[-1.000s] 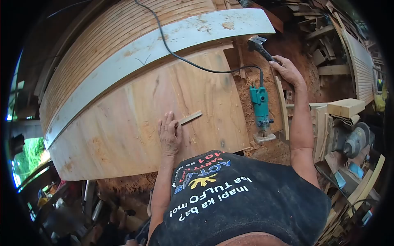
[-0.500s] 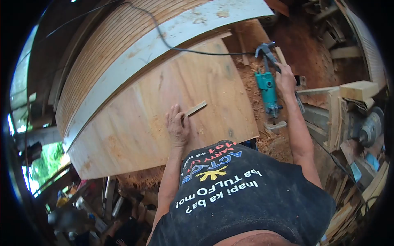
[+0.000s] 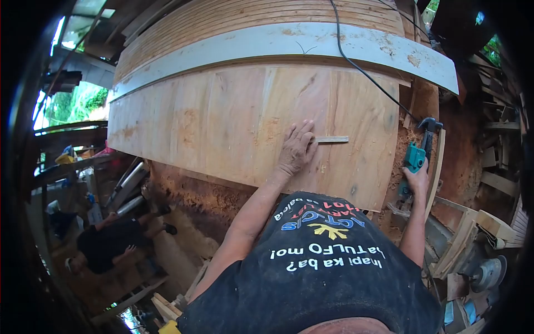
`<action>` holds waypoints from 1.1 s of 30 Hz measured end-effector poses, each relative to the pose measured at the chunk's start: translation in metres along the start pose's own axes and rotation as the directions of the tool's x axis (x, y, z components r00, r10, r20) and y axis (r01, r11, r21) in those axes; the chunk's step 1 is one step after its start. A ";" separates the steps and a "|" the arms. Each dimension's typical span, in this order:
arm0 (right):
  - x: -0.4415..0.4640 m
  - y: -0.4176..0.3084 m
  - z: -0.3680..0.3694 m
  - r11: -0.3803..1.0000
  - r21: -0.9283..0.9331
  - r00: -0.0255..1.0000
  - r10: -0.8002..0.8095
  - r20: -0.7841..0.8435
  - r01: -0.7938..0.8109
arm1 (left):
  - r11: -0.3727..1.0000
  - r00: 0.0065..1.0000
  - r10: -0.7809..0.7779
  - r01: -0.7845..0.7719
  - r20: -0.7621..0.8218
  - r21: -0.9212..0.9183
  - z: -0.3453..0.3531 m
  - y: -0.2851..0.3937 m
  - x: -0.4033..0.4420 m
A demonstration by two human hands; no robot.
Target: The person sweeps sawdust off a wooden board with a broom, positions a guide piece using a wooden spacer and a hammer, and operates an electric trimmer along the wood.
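Observation:
My left hand [image 3: 296, 151] rests on a broad plywood panel [image 3: 233, 117]. One end of a short, thin wooden strip [image 3: 334, 139] lies between its thumb and index finger; the other fingers are extended on the wood. Beyond the panel's right edge, my right hand [image 3: 417, 177] is closed around the middle of a green trim router [image 3: 414, 157], whose lower end is partly hidden. A claw hammer [image 3: 429, 126] lies right beside the router, its handle running down toward my fingers.
A black cord [image 3: 356, 64] crosses a long white board [image 3: 250, 44] and the panel. Slatted wood [image 3: 267, 16] lies behind. At lower right are wood offcuts [image 3: 495, 225] and a grinder-like disc tool [image 3: 489, 273]. Another person [image 3: 111, 242] is at lower left.
My right hand has moved from the hammer handle down onto the router. My left hand stays by the strip on the panel. The camera view has turned, levelling the panel.

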State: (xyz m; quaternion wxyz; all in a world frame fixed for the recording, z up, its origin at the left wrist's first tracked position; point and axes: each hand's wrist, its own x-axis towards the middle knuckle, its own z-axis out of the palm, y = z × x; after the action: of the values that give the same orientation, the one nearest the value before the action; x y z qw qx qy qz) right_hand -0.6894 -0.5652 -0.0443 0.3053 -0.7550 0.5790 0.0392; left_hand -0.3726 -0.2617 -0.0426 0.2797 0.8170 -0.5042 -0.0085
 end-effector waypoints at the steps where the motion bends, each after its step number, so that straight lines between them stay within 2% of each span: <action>1: 0.005 0.008 -0.001 0.997 0.049 0.998 -0.061 0.016 0.061 | 1.000 1.000 0.010 -0.010 -0.001 -0.001 -0.001 -0.002 0.000; 3: 0.024 0.046 0.013 0.966 0.237 0.992 -0.119 0.045 0.105 | 1.000 1.000 0.013 -0.013 -0.009 -0.022 0.001 -0.004 0.003; 4: 0.000 0.014 -0.007 0.928 0.351 0.990 -0.137 0.010 0.125 | 0.999 1.000 0.006 -0.006 -0.006 -0.040 0.002 -0.005 0.002; 7: -0.007 0.012 -0.023 0.819 0.570 0.989 -0.122 0.078 0.056 | 0.998 1.000 0.010 -0.010 -0.002 -0.068 -0.002 -0.004 0.001; 8: -0.020 -0.008 -0.036 0.812 0.582 0.990 -0.114 0.083 0.045 | 0.998 1.000 0.017 -0.016 0.002 -0.068 -0.004 -0.004 0.002; 9: -0.032 -0.029 -0.046 0.744 0.668 0.984 -0.138 0.109 0.030 | 0.998 1.000 0.022 -0.021 0.006 -0.067 -0.005 -0.005 0.001; 11: -0.029 -0.029 -0.050 0.707 0.707 0.970 -0.186 0.154 0.023 | 0.995 0.999 0.007 -0.003 0.033 -0.103 -0.006 -0.008 0.000; 14: -0.047 -0.050 -0.055 0.646 0.753 0.968 -0.246 0.054 0.122 | 0.991 0.998 0.030 -0.022 0.053 -0.133 -0.016 -0.010 0.005; 15: -0.053 -0.056 -0.057 0.672 0.728 0.968 -0.246 0.047 0.135 | 0.979 0.999 0.004 0.007 0.053 -0.202 -0.017 -0.018 0.004; 16: -0.064 -0.063 -0.057 0.769 0.608 0.977 -0.205 -0.058 0.197 | 0.952 0.997 0.021 0.003 0.075 -0.305 -0.014 -0.024 0.009; 18: -0.094 -0.091 -0.068 0.879 0.432 0.978 -0.157 -0.141 0.203 | 0.944 0.993 0.091 -0.063 0.075 -0.323 -0.022 -0.023 0.020; 19: -0.103 -0.098 -0.070 0.890 0.372 0.961 -0.215 -0.172 0.265 | 0.894 0.990 0.056 0.007 0.127 -0.447 -0.024 -0.013 0.023; 20: -0.116 -0.111 -0.066 0.823 0.465 0.943 -0.251 -0.217 0.326 | 0.834 0.981 0.014 0.095 0.193 -0.544 -0.033 -0.005 0.023; 21: -0.134 -0.134 -0.070 0.846 0.393 0.920 -0.256 -0.296 0.361 | 0.769 0.963 -0.037 0.197 0.266 -0.608 -0.043 0.006 0.029; 23: -0.150 -0.150 -0.057 0.854 0.400 0.932 -0.233 -0.278 0.333 | 0.630 0.915 0.117 0.233 0.387 -0.741 -0.063 0.040 0.048; 24: -0.158 -0.163 -0.049 0.863 0.315 0.895 -0.284 -0.344 0.395 | 0.559 0.885 0.179 0.269 0.431 -0.784 -0.071 0.058 0.052; 26: -0.167 -0.194 -0.033 0.831 0.205 0.814 -0.403 -0.417 0.517 | 0.410 0.892 0.321 0.173 0.319 -0.896 -0.070 0.093 0.061; 27: -0.173 -0.210 -0.030 0.870 0.166 0.849 -0.384 -0.363 0.465 | 0.329 0.905 0.320 0.170 0.279 -0.929 -0.070 0.112 0.064; 28: -0.172 -0.220 -0.022 0.877 0.143 0.852 -0.389 -0.351 0.459 | 0.111 0.912 0.174 0.357 0.372 -0.927 -0.081 0.134 0.068; 29: -0.172 -0.226 -0.018 0.882 0.118 0.852 -0.395 -0.343 0.457 | 0.155 0.930 0.107 0.335 0.353 -0.929 -0.079 0.137 0.071; 31: -0.171 -0.228 -0.018 0.802 0.166 0.780 -0.472 -0.411 0.574 | 0.245 0.958 -0.023 0.284 0.288 -0.927 -0.080 0.141 0.084; 32: -0.168 -0.229 -0.019 0.754 0.184 0.738 -0.509 -0.442 0.630 | 0.279 0.952 -0.012 0.296 0.305 -0.913 -0.087 0.142 0.089; 33: -0.164 -0.225 -0.020 0.680 0.356 0.759 -0.490 -0.429 0.641 | 0.308 0.966 0.052 0.227 0.254 -0.924 -0.092 0.143 0.096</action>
State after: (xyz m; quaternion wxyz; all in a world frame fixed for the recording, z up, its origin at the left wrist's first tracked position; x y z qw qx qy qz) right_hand -0.5471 -0.4036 0.1331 0.3889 -0.7933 0.3434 -0.3185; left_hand -0.4154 -0.3478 0.1269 0.6419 0.5162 -0.3867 -0.4147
